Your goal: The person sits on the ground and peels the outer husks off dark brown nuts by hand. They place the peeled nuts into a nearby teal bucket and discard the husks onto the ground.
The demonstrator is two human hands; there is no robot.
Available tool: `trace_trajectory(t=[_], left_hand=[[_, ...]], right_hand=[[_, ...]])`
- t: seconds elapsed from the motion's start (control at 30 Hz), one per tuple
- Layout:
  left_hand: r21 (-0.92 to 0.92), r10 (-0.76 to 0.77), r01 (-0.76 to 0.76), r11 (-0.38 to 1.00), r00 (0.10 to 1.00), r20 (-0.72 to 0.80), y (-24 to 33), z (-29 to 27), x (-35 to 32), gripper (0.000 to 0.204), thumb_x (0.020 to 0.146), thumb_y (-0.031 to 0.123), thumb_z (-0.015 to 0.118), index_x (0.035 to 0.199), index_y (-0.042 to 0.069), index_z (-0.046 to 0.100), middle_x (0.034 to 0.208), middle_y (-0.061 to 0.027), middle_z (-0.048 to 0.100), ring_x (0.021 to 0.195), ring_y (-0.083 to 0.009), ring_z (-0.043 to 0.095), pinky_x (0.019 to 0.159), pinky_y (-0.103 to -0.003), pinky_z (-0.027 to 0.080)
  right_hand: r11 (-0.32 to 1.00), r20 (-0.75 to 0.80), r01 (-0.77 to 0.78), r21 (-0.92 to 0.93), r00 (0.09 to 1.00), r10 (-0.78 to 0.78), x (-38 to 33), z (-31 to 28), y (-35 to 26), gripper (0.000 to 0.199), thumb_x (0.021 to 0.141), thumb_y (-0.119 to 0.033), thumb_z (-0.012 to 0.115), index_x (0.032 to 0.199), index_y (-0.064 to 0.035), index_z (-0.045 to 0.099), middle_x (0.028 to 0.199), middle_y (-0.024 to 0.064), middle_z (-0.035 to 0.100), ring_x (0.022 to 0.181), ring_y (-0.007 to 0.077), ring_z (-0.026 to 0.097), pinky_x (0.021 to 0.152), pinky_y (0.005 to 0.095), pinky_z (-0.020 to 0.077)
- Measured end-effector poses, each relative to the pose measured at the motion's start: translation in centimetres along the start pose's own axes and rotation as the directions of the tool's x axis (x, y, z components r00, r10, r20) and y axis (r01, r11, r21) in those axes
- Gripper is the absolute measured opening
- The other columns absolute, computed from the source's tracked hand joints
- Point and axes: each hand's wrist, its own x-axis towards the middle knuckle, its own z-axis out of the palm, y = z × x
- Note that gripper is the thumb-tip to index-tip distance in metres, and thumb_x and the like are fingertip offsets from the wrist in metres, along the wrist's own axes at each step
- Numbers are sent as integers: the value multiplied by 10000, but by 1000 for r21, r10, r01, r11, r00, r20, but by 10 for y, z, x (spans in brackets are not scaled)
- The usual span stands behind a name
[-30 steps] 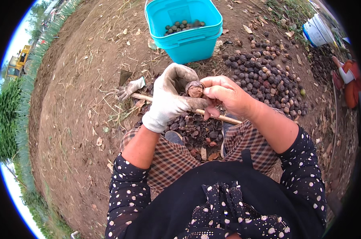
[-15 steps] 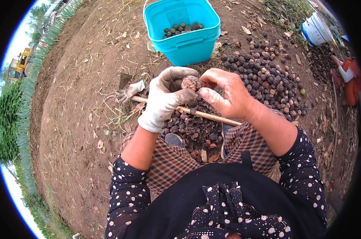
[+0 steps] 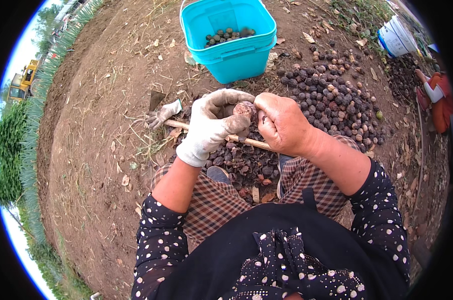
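My left hand [image 3: 210,127], in a soiled white work glove, grips a brownish walnut [image 3: 244,109] between thumb and fingers. Scraps of dark husk seem to cling to the nut. Bare, my right hand [image 3: 288,125] is closed with thumb against curled fingers at the nut's right side. A small dark bit shows by its thumb; what the fingers pinch is hidden. Beneath both hands lie dark peeled husks [image 3: 244,162] on the soil between my shoes. A wooden handle [image 3: 255,143] crosses over that heap.
A turquoise bucket [image 3: 236,67] with several nuts inside stands ahead. Right of it spreads a large pile of blackened walnuts [image 3: 331,97]. A spare glove [image 3: 165,115] lies at the left by a metal blade [image 3: 157,100]. At far right are a white bucket [image 3: 397,37] and another person [image 3: 440,102].
Both hands have shifted slightly down and right with the walnut. My right hand has turned and curled its fingers in tighter against the nut's side.
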Motion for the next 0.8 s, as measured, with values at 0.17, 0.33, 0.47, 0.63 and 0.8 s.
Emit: trace_trajectory(t=[0.17, 0.33, 0.47, 0.63, 0.8], left_hand=[[120, 142, -142, 983, 990, 9, 4, 3, 4, 559, 772, 96, 861, 1264, -28, 628, 1131, -80, 682, 1025, -149, 651, 912, -307, 549], [612, 279, -300, 732, 951, 133, 5, -2, 7, 426, 756, -31, 788, 1171, 28, 712, 1120, -71, 661, 1040, -150, 632, 893, -285, 520], [787, 414, -389, 479, 891, 188, 0, 1, 8, 368, 736, 14, 827, 1088, 14, 721, 1024, -82, 706, 901, -149, 684, 782, -276, 556], [789, 367, -349, 506, 915, 169, -1, 3, 5, 325, 731, 34, 840, 1034, 7, 728, 994, -96, 719, 879, -154, 697, 770, -282, 564], [758, 322, -314, 572, 936, 144, -4, 2, 6, 305, 751, 28, 826, 1039, 4, 729, 988, -84, 712, 870, -140, 689, 760, -269, 560]], right_hand=[[990, 75, -90, 109, 994, 82, 5, -15, 1, 157, 942, -163, 547, 908, -15, 584, 796, 184, 573, 791, 410, 610, 698, 472, 495], [973, 69, -101, 209, 994, 88, 5, -2, 2, 224, 967, -200, 552, 1000, 0, 645, 921, 220, 656, 851, 403, 646, 751, 443, 514], [941, 231, -232, 247, 957, 175, 11, -7, -2, 233, 928, -162, 518, 946, 31, 647, 866, 246, 662, 837, 432, 655, 753, 469, 527], [952, 224, -233, 197, 956, 188, 3, 7, 10, 262, 892, -189, 499, 856, 47, 608, 834, 266, 648, 807, 443, 645, 734, 474, 523], [947, 195, -277, 164, 950, 244, -2, 12, 11, 229, 860, -174, 537, 791, 37, 593, 770, 262, 637, 758, 434, 645, 684, 475, 521]])
